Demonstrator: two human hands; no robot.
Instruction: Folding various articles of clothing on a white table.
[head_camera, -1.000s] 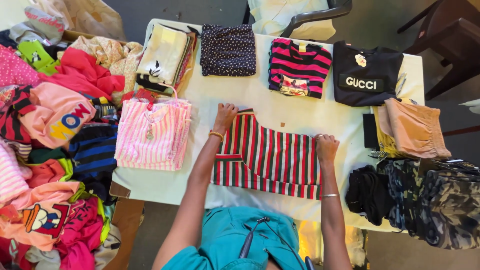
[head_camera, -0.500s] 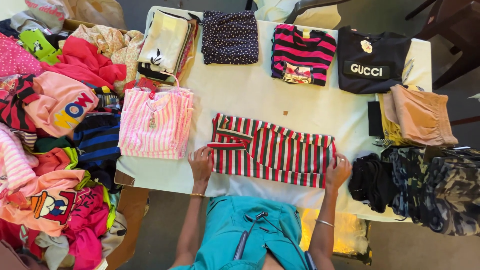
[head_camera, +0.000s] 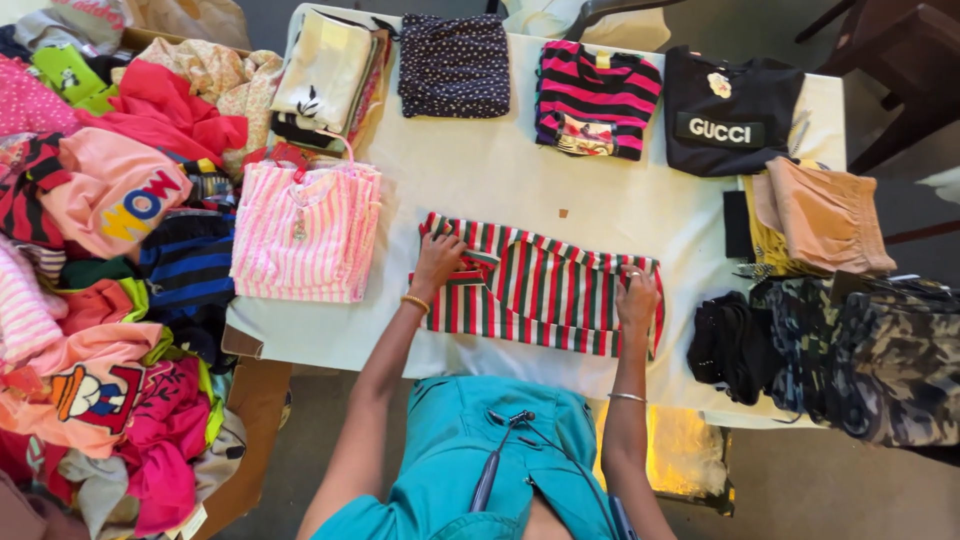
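My left hand (head_camera: 437, 262) and right hand (head_camera: 636, 296) both press flat and open on the red, green and white striped cloth garment (head_camera: 540, 285), lying at the near edge of the white table (head_camera: 520, 185).

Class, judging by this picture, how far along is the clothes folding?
Done: folded tops line the table's far edge, like the dotted top. In hand: left hand and right hand press the striped garment. Left: the unfolded heap beside the table.
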